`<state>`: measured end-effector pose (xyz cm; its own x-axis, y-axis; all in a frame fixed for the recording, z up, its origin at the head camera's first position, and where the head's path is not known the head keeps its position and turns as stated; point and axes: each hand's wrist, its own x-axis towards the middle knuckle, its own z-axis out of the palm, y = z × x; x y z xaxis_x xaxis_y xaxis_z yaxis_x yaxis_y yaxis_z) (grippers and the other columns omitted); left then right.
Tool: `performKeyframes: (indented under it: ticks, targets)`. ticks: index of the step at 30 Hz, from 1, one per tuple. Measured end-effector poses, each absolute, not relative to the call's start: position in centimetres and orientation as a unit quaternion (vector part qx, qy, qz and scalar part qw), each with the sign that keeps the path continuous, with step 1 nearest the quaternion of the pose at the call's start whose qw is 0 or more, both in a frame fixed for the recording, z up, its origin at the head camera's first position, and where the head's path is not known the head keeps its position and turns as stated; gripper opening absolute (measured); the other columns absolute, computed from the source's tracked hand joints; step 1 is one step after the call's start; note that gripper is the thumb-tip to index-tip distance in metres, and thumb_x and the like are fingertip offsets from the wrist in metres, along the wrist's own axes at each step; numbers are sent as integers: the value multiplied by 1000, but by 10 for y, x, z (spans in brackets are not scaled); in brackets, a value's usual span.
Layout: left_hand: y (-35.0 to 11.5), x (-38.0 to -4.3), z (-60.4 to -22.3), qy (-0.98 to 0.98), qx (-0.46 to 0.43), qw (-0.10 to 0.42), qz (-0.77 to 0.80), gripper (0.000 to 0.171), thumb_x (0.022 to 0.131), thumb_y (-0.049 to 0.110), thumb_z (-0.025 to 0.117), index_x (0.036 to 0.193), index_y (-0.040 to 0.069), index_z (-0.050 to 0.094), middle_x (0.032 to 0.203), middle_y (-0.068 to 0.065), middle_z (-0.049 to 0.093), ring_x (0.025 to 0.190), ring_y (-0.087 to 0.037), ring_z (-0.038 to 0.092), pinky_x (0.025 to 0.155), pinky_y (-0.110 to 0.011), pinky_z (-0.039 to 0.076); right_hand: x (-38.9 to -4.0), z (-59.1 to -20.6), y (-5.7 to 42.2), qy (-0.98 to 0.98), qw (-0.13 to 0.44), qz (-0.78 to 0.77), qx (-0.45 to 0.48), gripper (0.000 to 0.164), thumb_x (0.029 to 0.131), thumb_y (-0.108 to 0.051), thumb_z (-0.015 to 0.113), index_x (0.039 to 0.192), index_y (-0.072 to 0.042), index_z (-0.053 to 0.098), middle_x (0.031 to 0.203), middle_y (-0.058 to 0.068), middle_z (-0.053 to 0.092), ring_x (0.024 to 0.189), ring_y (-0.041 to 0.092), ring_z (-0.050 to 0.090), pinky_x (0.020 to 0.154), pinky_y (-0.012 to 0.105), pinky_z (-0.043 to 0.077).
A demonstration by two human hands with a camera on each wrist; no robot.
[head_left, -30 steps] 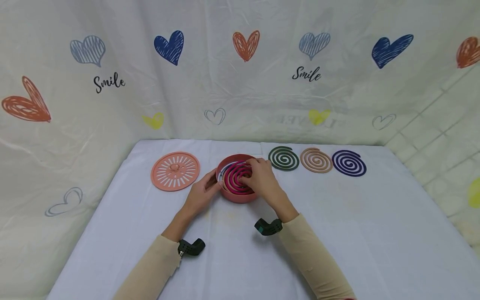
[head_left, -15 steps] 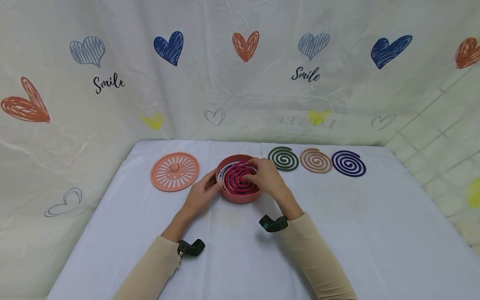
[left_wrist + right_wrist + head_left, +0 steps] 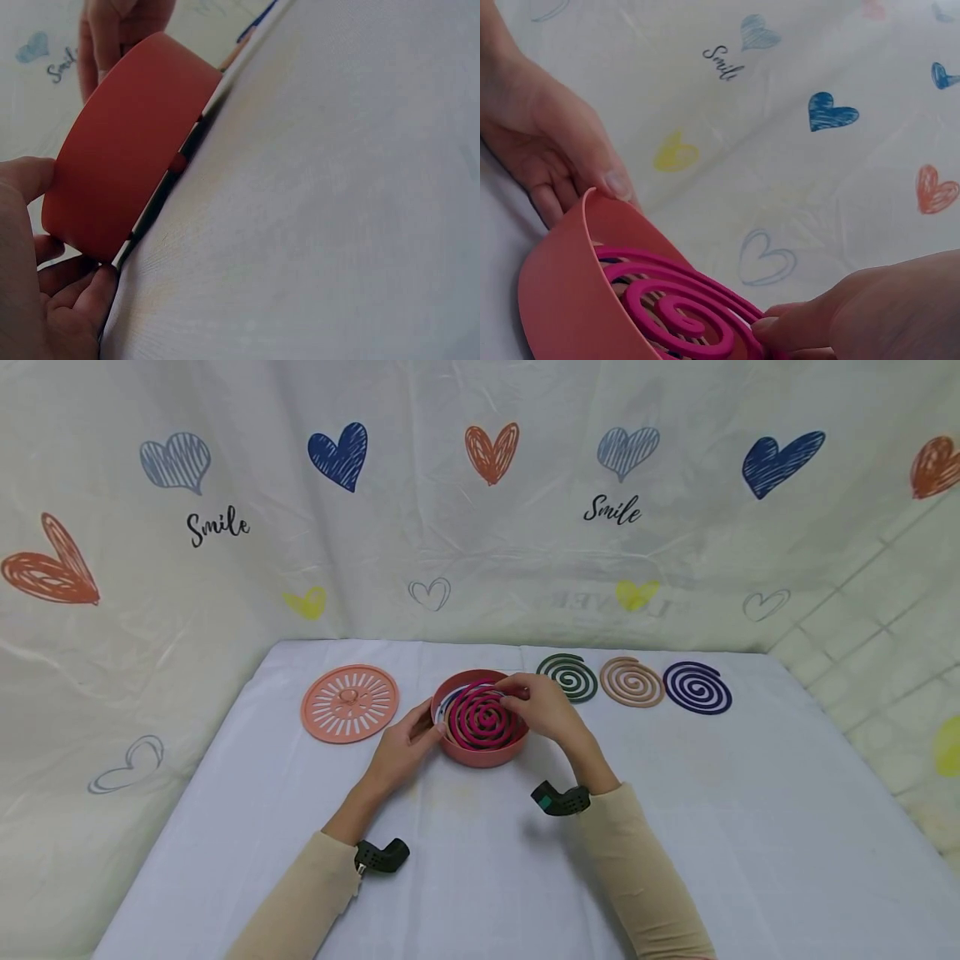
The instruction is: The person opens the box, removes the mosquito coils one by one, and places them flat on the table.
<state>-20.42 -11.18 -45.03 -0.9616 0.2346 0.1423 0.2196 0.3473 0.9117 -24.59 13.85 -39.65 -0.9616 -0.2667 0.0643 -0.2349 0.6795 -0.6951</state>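
In the head view a round reddish dish (image 3: 482, 759) stands on the table with a pink mosquito coil (image 3: 486, 718) lying inside it. Tan and dark blue strands show beneath the pink coil in the right wrist view. My left hand (image 3: 401, 747) grips the dish's left side, thumb at the wall and fingers curled low around it, as the left wrist view shows. With thumb and fingertips, my right hand (image 3: 551, 706) pinches the outer edge of the pink coil at the dish's right rim. Some right fingertips are hidden behind the rim and coil.
A slotted salmon lid (image 3: 349, 696) with a knob lies left of the dish. To the right, along the back, lie a green coil (image 3: 567, 677), a tan coil (image 3: 632, 682) and a navy coil (image 3: 698, 687). A printed curtain hangs behind the table.
My right hand has moved from the pink coil's middle out to its right edge, uncovering more of the coil. My left hand and the dish have stayed in place.
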Motion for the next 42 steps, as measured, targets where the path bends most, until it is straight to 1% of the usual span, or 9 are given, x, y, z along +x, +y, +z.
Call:
performKeyframes:
  ticks: [3, 7, 11, 14, 19, 22, 25, 35, 42]
  targets:
    - [-112, -205, -451, 820, 137, 9, 555, 59, 101, 25, 61, 152, 4, 41, 153, -17, 48, 140, -29, 50, 112, -42, 46, -248, -396, 144, 906, 33, -398, -141, 26, 97, -15, 64, 122, -10, 72, 123, 11, 70, 110, 28, 66, 88, 40, 58]
    - [-112, -205, -452, 818, 139, 7, 558, 59, 101, 25, 61, 152, 4, 41, 153, -17, 48, 140, -29, 50, 112, -42, 46, -252, -398, 151, 892, 51, -426, -144, 26, 97, -15, 65, 123, -11, 72, 126, 10, 69, 115, 27, 64, 92, 37, 56]
    - [-112, -205, -453, 816, 143, 3, 559, 60, 101, 25, 62, 152, 3, 41, 152, -18, 49, 139, -31, 51, 112, -43, 46, -255, -399, 157, 879, 73, -448, -142, 25, 98, -16, 65, 122, -11, 72, 126, 11, 69, 112, 25, 62, 87, 33, 54]
    - [-112, -206, -453, 818, 141, 3, 557, 60, 101, 26, 62, 152, 3, 41, 152, -17, 49, 139, -30, 51, 112, -42, 47, -255, -398, 160, 870, 94, -465, -139, 25, 98, -16, 64, 121, -10, 72, 124, 12, 70, 102, 23, 62, 81, 37, 56]
    - [-112, -205, -454, 819, 138, 5, 556, 60, 101, 27, 61, 152, 4, 41, 153, -16, 48, 139, -28, 51, 112, -42, 47, -255, -398, 162, 858, 116, -480, -138, 24, 98, -14, 64, 120, -9, 72, 120, 13, 72, 89, 19, 62, 82, 47, 59]
    - [-112, -205, -453, 819, 137, 5, 557, 60, 101, 27, 61, 152, 4, 41, 152, -17, 49, 139, -29, 51, 112, -42, 46, -255, -398, 163, 855, 122, -484, -144, 24, 98, -12, 64, 120, -8, 72, 118, 14, 72, 87, 19, 63, 83, 48, 59]
    - [-112, -205, -453, 816, 139, 5, 561, 60, 101, 27, 61, 152, 4, 41, 153, -17, 48, 140, -30, 50, 112, -42, 46, -256, -399, 164, 853, 125, -484, -151, 24, 98, -11, 64, 120, -6, 71, 118, 16, 72, 88, 21, 63, 82, 45, 60]
    - [-112, -205, -454, 815, 141, 5, 562, 60, 101, 28, 61, 153, 4, 40, 153, -17, 48, 140, -29, 50, 113, -41, 46, -256, -400, 163, 851, 116, -492, -142, 23, 97, -13, 66, 119, -10, 73, 115, 12, 73, 82, 17, 63, 82, 50, 59]
    - [-113, -206, -455, 816, 143, 4, 560, 61, 101, 29, 61, 153, 4, 40, 153, -16, 48, 140, -29, 50, 112, -41, 46, -258, -400, 164, 844, 116, -505, -138, 25, 97, -15, 66, 120, -8, 73, 118, 14, 72, 87, 15, 66, 77, 34, 60]
